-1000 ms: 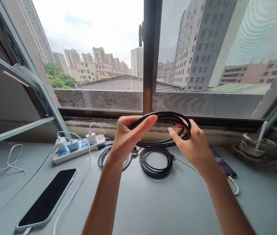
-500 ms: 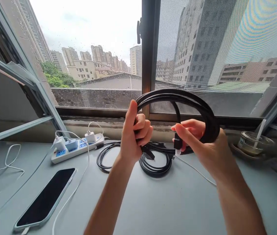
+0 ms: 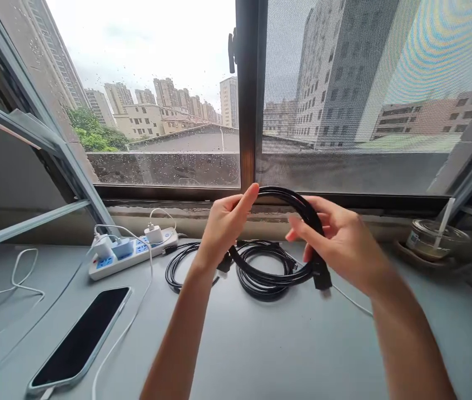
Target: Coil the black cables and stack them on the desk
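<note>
A smartphone with a dark screen and pale case (image 3: pixel 79 339) lies face up on the smooth grey desk (image 3: pixel 261 355), at near left. Beyond it, the left hand (image 3: pixel 225 225) has its fingers curled around the left side of a glossy black coiled cable (image 3: pixel 288 194), thumb extended upward. The right hand (image 3: pixel 339 241) has thumb and fingers bent around the coil's right side. The coil is held between both hands, with a black rectangular plug (image 3: pixel 322 278) hanging at its lower right. Behind, a round black cable coil (image 3: pixel 261 293) and a looser black cable loop (image 3: pixel 172 273) rest on the desk; contact with the held coil cannot be determined. Farther back stand a white power strip with blue sockets (image 3: pixel 138 260), left, and a clear lidded container with a white straw (image 3: pixel 430 244), right. A dark-framed window (image 3: pixel 247 111) closes the view.
</note>
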Demonstrator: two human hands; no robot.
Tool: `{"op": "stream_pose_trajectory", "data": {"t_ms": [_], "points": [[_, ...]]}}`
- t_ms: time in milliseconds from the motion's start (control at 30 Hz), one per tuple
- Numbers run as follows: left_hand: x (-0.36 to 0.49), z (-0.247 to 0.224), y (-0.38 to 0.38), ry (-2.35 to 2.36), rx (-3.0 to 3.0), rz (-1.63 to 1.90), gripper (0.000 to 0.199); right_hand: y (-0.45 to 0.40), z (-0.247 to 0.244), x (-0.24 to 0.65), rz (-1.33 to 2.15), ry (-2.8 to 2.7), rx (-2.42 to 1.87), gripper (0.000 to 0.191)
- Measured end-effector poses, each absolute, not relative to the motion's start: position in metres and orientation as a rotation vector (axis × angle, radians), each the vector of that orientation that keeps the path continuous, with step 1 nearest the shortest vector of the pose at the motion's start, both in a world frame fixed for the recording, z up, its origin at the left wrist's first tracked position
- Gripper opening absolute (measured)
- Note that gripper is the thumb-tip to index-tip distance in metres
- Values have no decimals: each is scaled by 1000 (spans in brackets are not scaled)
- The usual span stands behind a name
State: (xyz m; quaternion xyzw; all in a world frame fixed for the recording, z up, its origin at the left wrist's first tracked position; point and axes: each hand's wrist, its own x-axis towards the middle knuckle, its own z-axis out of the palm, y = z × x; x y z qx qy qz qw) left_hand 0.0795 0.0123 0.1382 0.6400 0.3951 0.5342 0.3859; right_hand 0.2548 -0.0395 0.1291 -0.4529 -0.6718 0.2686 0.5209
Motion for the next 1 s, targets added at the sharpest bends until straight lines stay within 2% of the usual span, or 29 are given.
{"op": "stream_pose_trajectory", "data": {"t_ms": [67, 133, 233, 333, 400, 467, 667, 900, 1000], "points": [[78, 130, 21, 1120, 1671, 1299, 59, -25, 122, 250, 480, -1614, -1103, 48], [78, 117, 33, 1219, 1703, 1154, 56, -6, 111, 247, 403, -1703, -1128, 43], [77, 94, 54, 1366, 1742, 830, 48, 29, 85, 249, 469, -1804, -1213, 38], [77, 70, 70, 1540, 1753, 561, 46, 58, 57, 258, 654, -1998, -1299, 54], [79, 55, 78, 1597, 1752, 500, 44, 70, 42, 266, 769, -2082, -1332, 75], [82, 43, 83, 1645, 1754, 459, 43, 78, 30, 275, 865, -2116, -1408, 85], [90, 20, 92, 1828, 1780, 338, 40, 91, 10, 288, 1113, -2095, -1660, 77], [82, 23, 93, 1774, 1808, 203, 16, 90, 12, 291, 1251, -2038, -1795, 63], [77, 25, 95, 1710, 1802, 159, 13, 90, 9, 293, 1351, -2050, -1737, 57]]}}
